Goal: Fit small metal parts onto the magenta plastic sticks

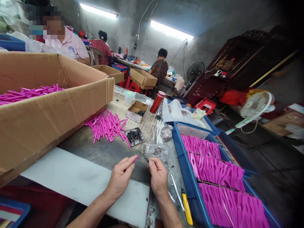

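Note:
My left hand (pixel 121 175) is closed on a small magenta plastic stick (pixel 136 158), whose end shows past the thumb and finger. Close by on the right, my right hand (pixel 158 175) is pinched shut above the table edge; what its fingertips hold is too small to make out. Beyond my hands lies a loose heap of magenta sticks (pixel 106 126). Beside it sits a square metal dish (pixel 142 142) of small black parts (pixel 134 136). Just past my right hand is a clear plastic bag (pixel 163 150) with small metallic pieces in it.
A large cardboard box (pixel 78 101) of magenta sticks stands left. A blue crate (pixel 193 202) with rows of magenta strips is at right. A yellow-handled screwdriver (pixel 187 207), a small carton (pixel 135 116) and a red flask (pixel 157 103) are on the table. Several people sit further back.

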